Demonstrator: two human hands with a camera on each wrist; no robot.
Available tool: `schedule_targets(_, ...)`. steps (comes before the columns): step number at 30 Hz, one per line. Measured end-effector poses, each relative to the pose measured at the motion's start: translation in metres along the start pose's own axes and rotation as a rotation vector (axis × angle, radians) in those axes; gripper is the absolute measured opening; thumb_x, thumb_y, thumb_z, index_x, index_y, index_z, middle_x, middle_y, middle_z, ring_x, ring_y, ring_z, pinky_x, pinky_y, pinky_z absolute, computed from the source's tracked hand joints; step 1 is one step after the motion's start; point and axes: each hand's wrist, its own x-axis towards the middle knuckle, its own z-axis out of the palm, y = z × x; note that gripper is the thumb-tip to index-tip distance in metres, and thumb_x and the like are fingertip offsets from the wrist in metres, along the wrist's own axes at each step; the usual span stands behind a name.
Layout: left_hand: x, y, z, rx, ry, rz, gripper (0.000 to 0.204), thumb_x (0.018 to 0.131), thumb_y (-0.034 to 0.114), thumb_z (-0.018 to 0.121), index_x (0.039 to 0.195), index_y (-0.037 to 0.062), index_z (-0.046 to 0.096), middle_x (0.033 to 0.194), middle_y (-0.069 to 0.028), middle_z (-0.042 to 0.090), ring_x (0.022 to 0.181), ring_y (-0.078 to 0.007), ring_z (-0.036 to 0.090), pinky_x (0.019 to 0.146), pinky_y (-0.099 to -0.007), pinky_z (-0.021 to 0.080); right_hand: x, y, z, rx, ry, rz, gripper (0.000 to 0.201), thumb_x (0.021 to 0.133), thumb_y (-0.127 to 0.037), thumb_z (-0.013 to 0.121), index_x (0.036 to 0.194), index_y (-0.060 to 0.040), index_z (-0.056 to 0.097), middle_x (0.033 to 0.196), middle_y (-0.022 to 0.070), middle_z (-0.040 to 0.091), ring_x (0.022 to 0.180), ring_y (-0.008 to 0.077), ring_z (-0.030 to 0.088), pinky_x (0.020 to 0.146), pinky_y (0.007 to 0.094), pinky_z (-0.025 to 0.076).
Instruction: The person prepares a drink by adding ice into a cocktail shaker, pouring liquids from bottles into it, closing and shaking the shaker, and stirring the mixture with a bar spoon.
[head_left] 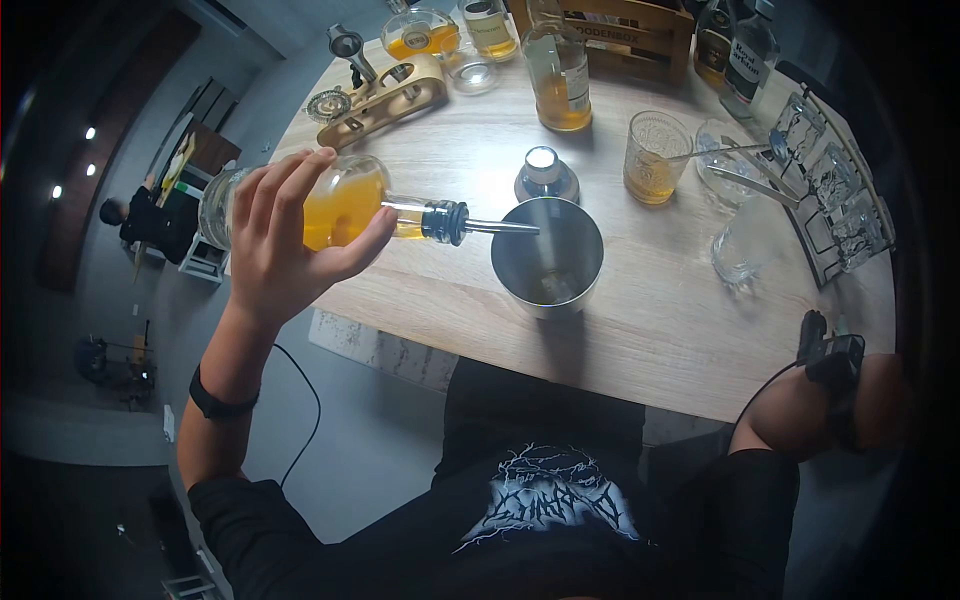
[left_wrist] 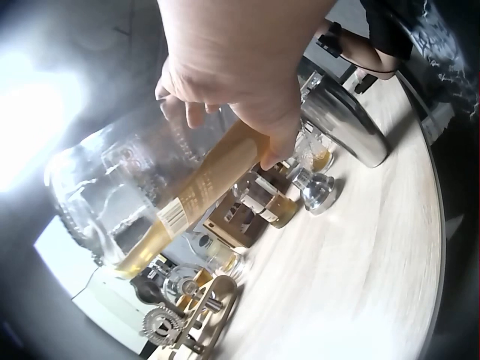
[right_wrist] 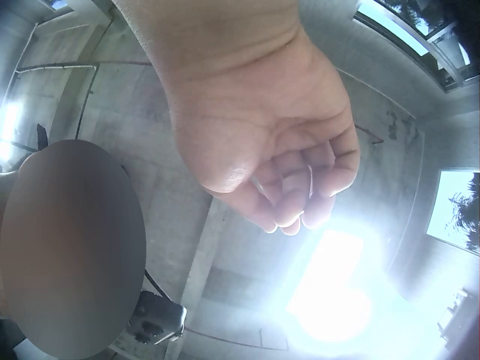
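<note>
- Black shirt [head_left: 560, 510] nearest, below the near edge of the bench [head_left: 660, 340].
- Left hand [head_left: 275, 230] holds the bottle [head_left: 345, 205] in the air, tipped over nearly level, fingers curled round its body and the thumb reaching toward the neck.
- Its spout [head_left: 495, 227] points over the mouth of the tin [head_left: 515, 255], which stands upright on the bench with the cap [head_left: 547, 178] just behind it. No stream that I can make out.
- Right hand [right_wrist: 285, 142] is off to the side, fingers loosely curled with tips close together, nothing plainly in them.
- Pouring looks like the step in hand, just starting or under way.
- Next, I'd say, more tilt if nothing flows, spout kept over the tin, then a clean turn upright.
</note>
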Motion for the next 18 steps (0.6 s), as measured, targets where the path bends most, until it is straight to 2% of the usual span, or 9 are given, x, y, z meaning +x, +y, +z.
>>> schedule_targets(3, 0.003, 0.002, -0.002, 0.049, -0.014, 0.032, 0.048, 0.072, 0.033, 0.090, 0.116, 0.0399, 0.071, 0.126, -0.0067, 0.057, 0.110, -0.0255, 0.062, 0.096, -0.0394, 0.046, 0.000, 0.001, -0.001, -0.006, 0.001, 0.007, 0.015, 0.099, -0.007, 0.066, 0.096, 0.0081, 0.070, 0.090, 0.0198, 0.073, 0.062, 0.0155, 0.062, 0.057, 0.0201, 0.050)
schedule_targets(5, 0.003, 0.003, -0.003, -0.018, -0.023, -0.013, 0.048, 0.071, 0.032, 0.090, 0.114, 0.0433, 0.071, 0.127, -0.0062, 0.057, 0.111, -0.0254, 0.062, 0.097, -0.0398, 0.046, 0.000, -0.001, 0.001, 0.009, -0.003, 0.009, 0.015, 0.099, -0.007, 0.066, 0.096, 0.0079, 0.070, 0.090, 0.0199, 0.073, 0.062, 0.0153, 0.062, 0.057, 0.0200, 0.051)
schedule_targets(7, 0.003, 0.003, -0.002, 0.000, -0.023, 0.005, 0.049, 0.071, 0.032, 0.091, 0.115, 0.0427, 0.071, 0.127, -0.0065, 0.057, 0.111, -0.0258, 0.062, 0.096, -0.0398, 0.046, -0.001, -0.003, 0.006, 0.050, 0.046, 0.010, 0.015, 0.100, -0.007, 0.066, 0.096, 0.0076, 0.070, 0.090, 0.0200, 0.073, 0.062, 0.0150, 0.062, 0.058, 0.0201, 0.051)
schedule_targets(9, 0.001, 0.001, -0.002, 0.019, -0.023, 0.023, 0.049, 0.071, 0.031, 0.091, 0.115, 0.0422, 0.071, 0.128, -0.0067, 0.057, 0.112, -0.0262, 0.061, 0.095, -0.0398, 0.047, 0.000, 0.001, -0.001, 0.038, 0.009, 0.000, 0.015, 0.100, -0.007, 0.066, 0.096, 0.0076, 0.070, 0.091, 0.0201, 0.073, 0.062, 0.0152, 0.063, 0.058, 0.0200, 0.051)
schedule_targets(12, -0.002, -0.002, -0.001, 0.016, -0.025, 0.055, 0.056, 0.068, 0.031, 0.092, 0.119, 0.0396, 0.070, 0.128, -0.0086, 0.057, 0.114, -0.0279, 0.061, 0.094, -0.0398, 0.048, 0.000, 0.007, -0.008, 0.051, -0.010, 0.003, 0.015, 0.100, -0.007, 0.066, 0.097, 0.0076, 0.071, 0.091, 0.0202, 0.073, 0.063, 0.0157, 0.063, 0.058, 0.0196, 0.052)
schedule_targets(14, -0.002, -0.002, 0.000, -0.155, -0.006, -0.042, 0.068, 0.064, 0.027, 0.095, 0.126, 0.0339, 0.067, 0.130, -0.0111, 0.056, 0.117, -0.0294, 0.060, 0.092, -0.0404, 0.049, 0.000, 0.004, -0.005, 0.074, 0.008, 0.015, 0.015, 0.100, -0.007, 0.066, 0.097, 0.0076, 0.071, 0.091, 0.0202, 0.073, 0.064, 0.0159, 0.064, 0.058, 0.0194, 0.052)
schedule_targets(15, -0.002, -0.002, 0.002, -0.155, -0.004, -0.041, 0.068, 0.064, 0.027, 0.095, 0.126, 0.0339, 0.067, 0.130, -0.0111, 0.056, 0.117, -0.0294, 0.060, 0.092, -0.0404, 0.049, -0.001, 0.001, -0.002, 0.047, 0.008, -0.004, 0.015, 0.100, -0.007, 0.066, 0.098, 0.0077, 0.071, 0.092, 0.0202, 0.073, 0.064, 0.0161, 0.064, 0.058, 0.0190, 0.052)
schedule_targets(17, 0.000, -0.003, 0.006, -0.323, 0.041, -0.090, 0.085, 0.059, 0.020, 0.096, 0.135, 0.0275, 0.060, 0.133, -0.0135, 0.056, 0.118, -0.0301, 0.061, 0.092, -0.0414, 0.055, -0.002, -0.001, 0.001, 0.021, 0.010, -0.025, 0.015, 0.100, -0.007, 0.066, 0.098, 0.0078, 0.071, 0.092, 0.0203, 0.074, 0.064, 0.0164, 0.065, 0.059, 0.0185, 0.052)
schedule_targets(18, 0.002, -0.003, 0.008, -0.322, 0.042, -0.090, 0.085, 0.059, 0.020, 0.096, 0.135, 0.0275, 0.060, 0.133, -0.0135, 0.056, 0.118, -0.0301, 0.061, 0.092, -0.0414, 0.055, -0.002, -0.001, 0.001, 0.034, 0.024, -0.014, 0.015, 0.100, -0.007, 0.066, 0.098, 0.0077, 0.071, 0.092, 0.0199, 0.073, 0.064, 0.0162, 0.064, 0.058, 0.0185, 0.051)
